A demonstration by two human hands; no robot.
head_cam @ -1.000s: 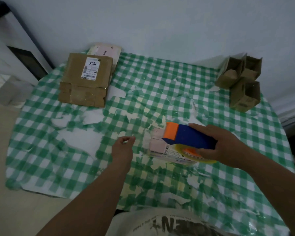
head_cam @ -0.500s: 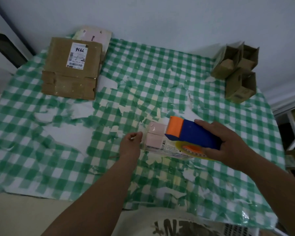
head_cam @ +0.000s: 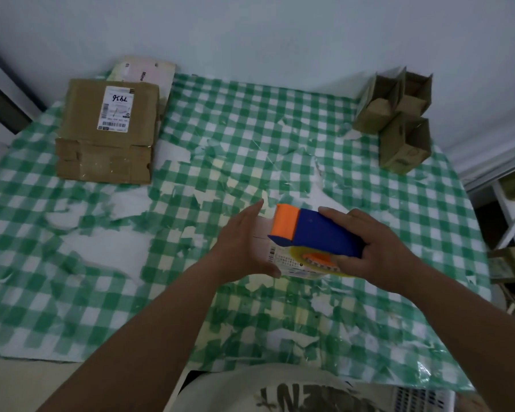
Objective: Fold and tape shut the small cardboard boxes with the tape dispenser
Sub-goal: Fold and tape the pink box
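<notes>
Both forearms are bare, without sleeves, and a light-coloured shirt (head_cam: 280,391) with dark printed lettering shows at the near edge.

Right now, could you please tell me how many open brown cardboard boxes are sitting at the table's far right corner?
3, clustered together: far-left box, far-right box, near box in front. More may hide behind.

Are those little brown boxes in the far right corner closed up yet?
Still open. The small brown boxes have flaps standing up, and you can see inside them; no tape is visible on them.
</notes>
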